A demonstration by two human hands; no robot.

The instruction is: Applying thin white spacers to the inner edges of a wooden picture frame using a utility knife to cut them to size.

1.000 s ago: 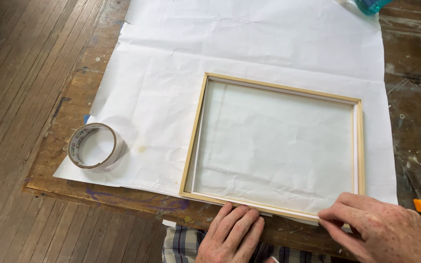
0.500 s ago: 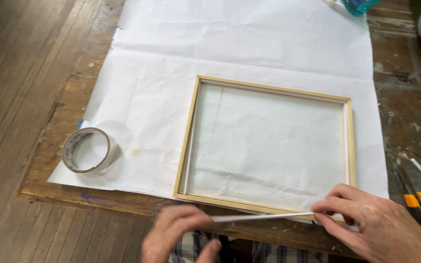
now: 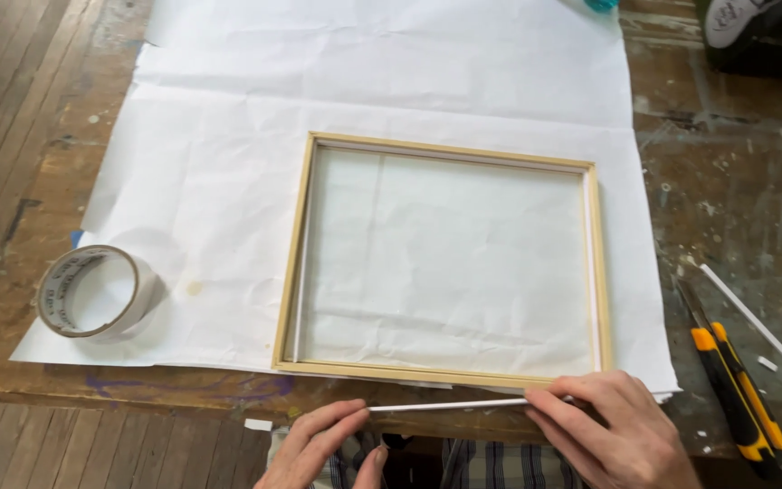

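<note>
A light wooden frame (image 3: 293, 263) lies flat on a creased white paper sheet (image 3: 228, 181) spread over a worn wooden table (image 3: 735, 208). Just below the frame's near rail, a thin white strip (image 3: 450, 405) runs level between both hands. My left hand (image 3: 323, 444) pinches the strip's left end. My right hand (image 3: 604, 430) grips its right end, resting against the frame's near right corner. Thin white strips also line the frame's inner edges.
A roll of clear tape (image 3: 92, 292) stands on the paper at the left. Two yellow-and-black utility knives (image 3: 737, 389) and another thin white strip (image 3: 758, 324) lie on the table at the right. A dark shoe (image 3: 753, 32) shows at the top right.
My left hand, which rested at the table's edge, has lifted and taken the strip's left end. The strip now stretches between both hands. The view has drifted slightly.
</note>
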